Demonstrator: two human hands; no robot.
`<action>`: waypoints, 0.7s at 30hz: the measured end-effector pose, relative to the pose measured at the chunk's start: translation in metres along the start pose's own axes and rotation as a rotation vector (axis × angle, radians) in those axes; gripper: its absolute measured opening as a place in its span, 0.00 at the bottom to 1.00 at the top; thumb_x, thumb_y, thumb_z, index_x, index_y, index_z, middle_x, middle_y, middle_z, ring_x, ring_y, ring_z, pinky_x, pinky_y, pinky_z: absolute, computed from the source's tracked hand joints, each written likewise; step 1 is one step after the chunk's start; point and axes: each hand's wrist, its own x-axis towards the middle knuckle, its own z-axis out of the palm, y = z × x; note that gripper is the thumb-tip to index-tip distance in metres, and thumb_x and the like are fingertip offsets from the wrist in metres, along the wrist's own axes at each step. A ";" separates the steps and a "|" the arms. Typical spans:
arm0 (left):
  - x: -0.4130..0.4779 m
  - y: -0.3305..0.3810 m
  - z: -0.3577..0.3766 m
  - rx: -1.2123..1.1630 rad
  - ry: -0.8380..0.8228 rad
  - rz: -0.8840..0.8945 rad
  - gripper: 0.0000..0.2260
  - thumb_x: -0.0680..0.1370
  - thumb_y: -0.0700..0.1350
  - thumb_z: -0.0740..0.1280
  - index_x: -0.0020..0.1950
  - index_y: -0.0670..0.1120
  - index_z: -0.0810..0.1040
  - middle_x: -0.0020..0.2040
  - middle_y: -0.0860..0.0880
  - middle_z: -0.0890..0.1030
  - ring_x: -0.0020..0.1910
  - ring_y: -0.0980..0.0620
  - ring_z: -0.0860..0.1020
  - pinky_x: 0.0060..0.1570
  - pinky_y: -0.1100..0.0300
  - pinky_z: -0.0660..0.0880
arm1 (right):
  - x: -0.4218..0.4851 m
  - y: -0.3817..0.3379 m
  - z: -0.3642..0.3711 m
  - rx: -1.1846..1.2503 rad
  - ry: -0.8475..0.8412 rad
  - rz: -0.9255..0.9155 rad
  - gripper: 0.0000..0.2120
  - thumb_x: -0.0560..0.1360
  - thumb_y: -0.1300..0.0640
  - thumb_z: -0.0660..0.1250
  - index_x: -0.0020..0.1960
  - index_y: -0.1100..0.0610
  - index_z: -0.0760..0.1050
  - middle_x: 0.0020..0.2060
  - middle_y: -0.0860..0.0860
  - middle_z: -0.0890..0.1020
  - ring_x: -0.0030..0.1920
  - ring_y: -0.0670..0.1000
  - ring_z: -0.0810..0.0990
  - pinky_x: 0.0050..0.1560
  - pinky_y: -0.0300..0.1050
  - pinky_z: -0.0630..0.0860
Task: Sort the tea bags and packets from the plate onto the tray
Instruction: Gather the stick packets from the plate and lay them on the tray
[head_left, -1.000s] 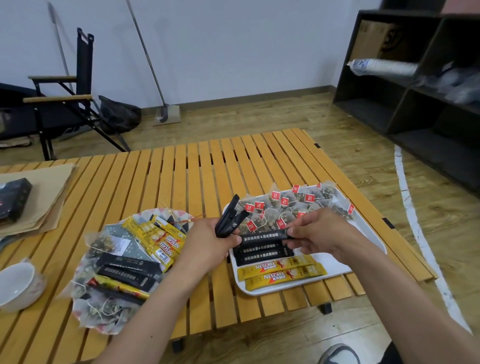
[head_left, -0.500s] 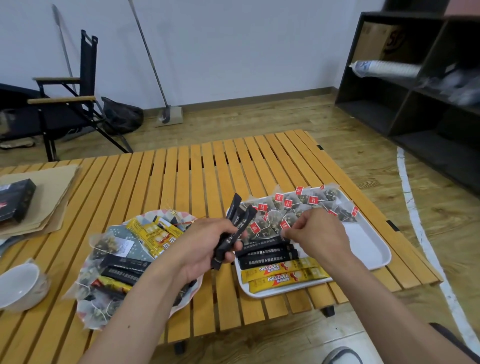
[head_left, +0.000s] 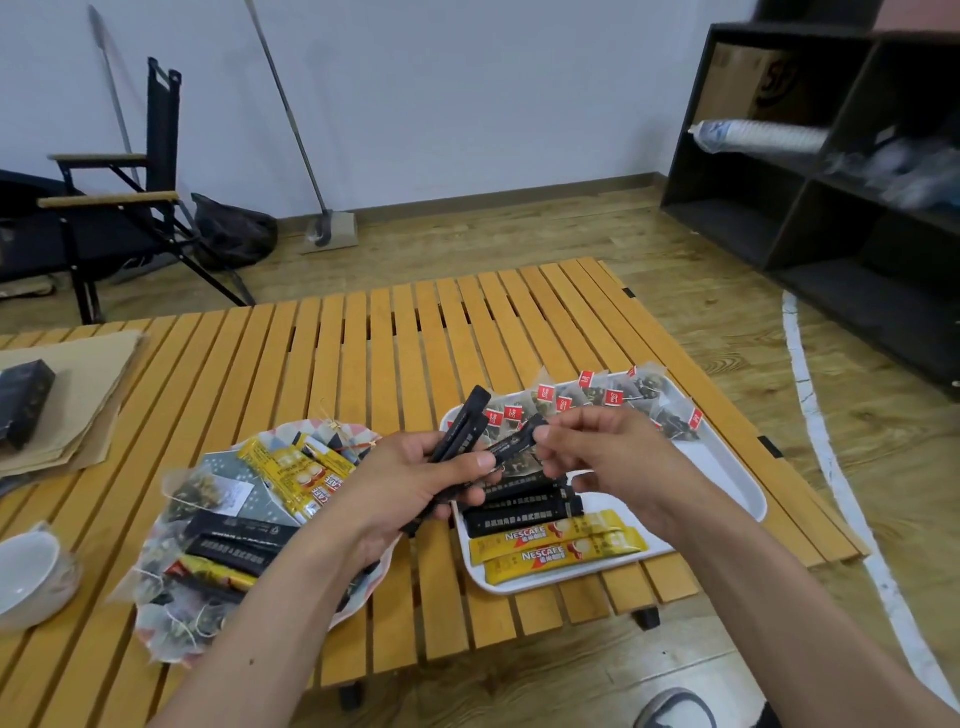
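1. While the left hand (head_left: 415, 483) grips a small fan of black stick packets (head_left: 467, 421) above the gap between plate and tray, the right hand (head_left: 608, 457) pinches the upper end of a single black stick (head_left: 514, 441) from that fan between thumb and fingertips.
2. From where I stand, the white tray (head_left: 727, 467) sits at the near right corner of the slatted table (head_left: 363, 353). Along its far edge lie sorted tea bags (head_left: 613, 397) with red tags, across its middle lie laid black sticks (head_left: 519, 509), and along its near edge lie two yellow Nescafé sticks (head_left: 561, 551).
3. Just left of the tray, by the table's near edge, the patterned plate (head_left: 228, 462) holds a mixed heap: yellow packets (head_left: 291, 473), more dark sticks (head_left: 234, 540) and loose mesh bags (head_left: 197, 493).
4. These sticks look light, thin and glossy, so I would expect them to slide against each other in a bundle. A pinch near one end should draw one out, with the other hand squeezing the rest at mid-length.
5. The mesh bags look soft and nearly weightless, and their strings could snag. Lifting one by its tag or by the body of the bag seems the safest hold.
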 end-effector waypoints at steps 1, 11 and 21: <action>0.000 0.001 0.000 -0.010 -0.004 -0.018 0.13 0.76 0.44 0.75 0.58 0.41 0.83 0.50 0.43 0.88 0.37 0.55 0.83 0.25 0.68 0.69 | 0.001 0.000 -0.002 0.028 0.027 0.010 0.04 0.78 0.56 0.73 0.48 0.57 0.83 0.40 0.52 0.87 0.38 0.47 0.83 0.38 0.40 0.77; 0.005 -0.001 0.000 -0.086 0.181 -0.096 0.16 0.78 0.51 0.72 0.58 0.40 0.81 0.46 0.43 0.88 0.38 0.52 0.85 0.21 0.68 0.63 | -0.001 -0.004 -0.004 -0.045 0.251 -0.331 0.03 0.77 0.55 0.74 0.45 0.54 0.84 0.37 0.47 0.86 0.39 0.45 0.82 0.40 0.39 0.78; -0.002 0.004 0.009 -0.149 0.083 -0.075 0.11 0.71 0.37 0.78 0.51 0.43 0.83 0.42 0.44 0.86 0.35 0.54 0.83 0.23 0.67 0.62 | -0.006 0.002 -0.005 -0.409 -0.220 -0.413 0.06 0.68 0.57 0.81 0.45 0.53 0.88 0.41 0.48 0.88 0.43 0.49 0.86 0.45 0.44 0.83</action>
